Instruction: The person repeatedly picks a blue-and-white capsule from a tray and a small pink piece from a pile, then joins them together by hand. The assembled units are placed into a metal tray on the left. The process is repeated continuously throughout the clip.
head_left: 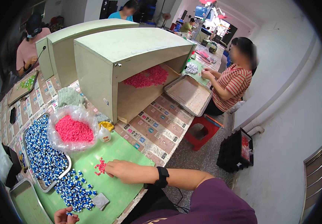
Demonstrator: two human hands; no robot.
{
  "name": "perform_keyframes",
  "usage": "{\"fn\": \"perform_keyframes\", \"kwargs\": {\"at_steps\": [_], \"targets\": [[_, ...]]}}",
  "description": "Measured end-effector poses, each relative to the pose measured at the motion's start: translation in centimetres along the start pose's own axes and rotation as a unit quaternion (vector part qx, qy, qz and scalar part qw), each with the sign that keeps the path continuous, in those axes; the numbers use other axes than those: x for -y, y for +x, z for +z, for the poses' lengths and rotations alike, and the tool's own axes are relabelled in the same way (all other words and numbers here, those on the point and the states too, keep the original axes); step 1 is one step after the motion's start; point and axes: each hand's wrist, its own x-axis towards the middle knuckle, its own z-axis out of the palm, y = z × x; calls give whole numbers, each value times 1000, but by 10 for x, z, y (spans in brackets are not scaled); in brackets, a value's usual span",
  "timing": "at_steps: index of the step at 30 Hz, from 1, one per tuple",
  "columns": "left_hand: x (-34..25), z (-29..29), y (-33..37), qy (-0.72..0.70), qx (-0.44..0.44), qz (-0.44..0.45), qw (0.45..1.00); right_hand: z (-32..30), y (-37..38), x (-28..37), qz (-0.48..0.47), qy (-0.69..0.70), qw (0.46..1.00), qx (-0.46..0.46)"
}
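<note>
My right hand (127, 171), with a black band on the wrist, reaches over a green mat (125, 149). Its fingers are bent together at the edge of a small heap of pink pieces (101, 166); whatever sits in the fingertips is hidden. Low at the left, my left hand (66, 216) pinches a small blue-and-white piece (70, 214) between thumb and fingers. Beside it spreads a pile of loose blue-and-white pieces (75, 192). A flat grey square block (100, 201) lies at that pile's right edge.
A metal tray of blue-and-white pieces (45, 153) stands left, with a plastic-lined bowl of pink pieces (74, 128) overlapping it. A white bottle (104, 134) is near a large open-fronted box (93, 71). An oblong tray (189, 94) juts over the table edge. A person in stripes (232, 84) works beyond.
</note>
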Motion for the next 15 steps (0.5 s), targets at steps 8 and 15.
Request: {"fn": "perform_keyframes", "kwargs": {"at_steps": [8, 15], "targets": [[6, -1, 1, -14, 2, -1, 1000, -8, -7, 0, 55, 61, 996, 23], [7, 8, -1, 12, 37, -16, 999, -9, 12, 27, -36, 153, 985, -64]]}}
